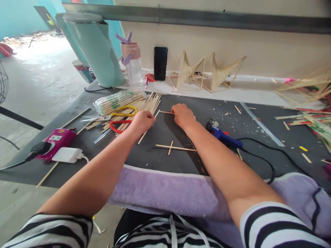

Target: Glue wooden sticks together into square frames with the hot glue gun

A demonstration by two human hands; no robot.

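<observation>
My left hand [143,121] is closed in a pinch on a thin wooden stick [145,133] that slants toward me across the dark tabletop. My right hand [182,115] grips a second stick [166,112], whose free end meets the top of the slanted one, forming a corner. Fingertips of both hands are partly hidden. Below them lies a cross of two sticks [178,148], its right end close to my right forearm. Scissors [121,115] with yellow and red handles rest by my left hand, over a pile of loose sticks [152,103].
A blue glue gun [224,135] with a black cord lies right of my right arm. A plastic-wrapped stick bundle [120,100], pink power adapter [58,142], green jug [95,51], bottle [132,63] and phone [160,63] surround the work. Stick models [187,72] stand behind; a purple cloth [168,191] lines the front.
</observation>
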